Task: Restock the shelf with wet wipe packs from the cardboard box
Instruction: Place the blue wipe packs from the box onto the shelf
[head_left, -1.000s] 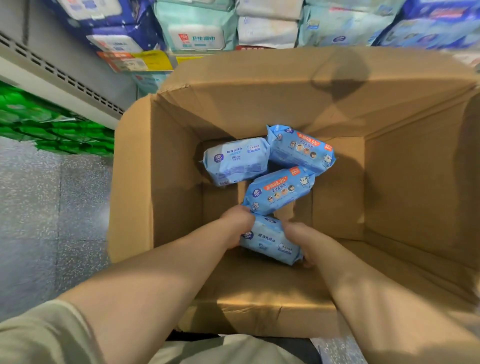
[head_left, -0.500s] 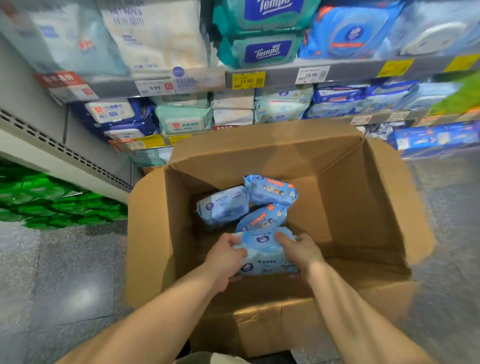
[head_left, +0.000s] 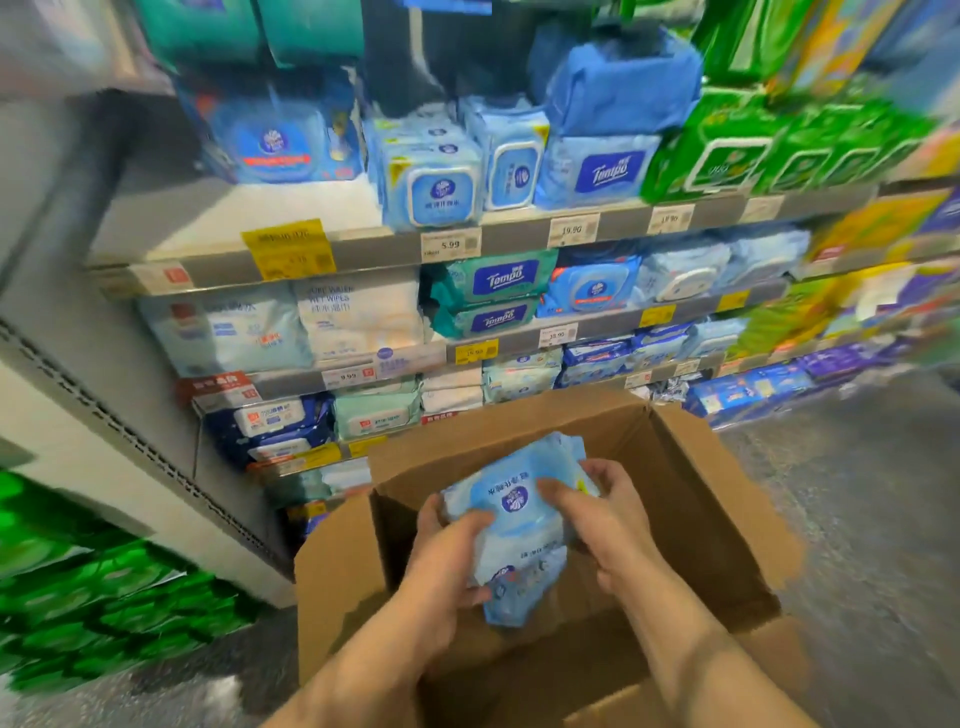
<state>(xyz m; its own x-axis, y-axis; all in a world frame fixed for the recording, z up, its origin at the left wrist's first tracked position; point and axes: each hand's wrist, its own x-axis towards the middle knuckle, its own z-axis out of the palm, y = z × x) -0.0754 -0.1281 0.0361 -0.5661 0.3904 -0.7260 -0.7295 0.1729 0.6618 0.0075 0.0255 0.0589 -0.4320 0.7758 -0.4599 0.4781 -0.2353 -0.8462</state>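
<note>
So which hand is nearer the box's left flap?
Left. The left hand grips the wet wipe packs on the side toward the left flap; the right hand grips their far side.

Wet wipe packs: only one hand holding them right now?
No: the left hand and the right hand both grip the blue wet wipe packs from either side, above the open cardboard box.

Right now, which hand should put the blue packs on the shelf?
Left, probably. Both hands grip the wet wipe packs, but the bare shelf spot is up on the left, nearer the left hand.
</note>
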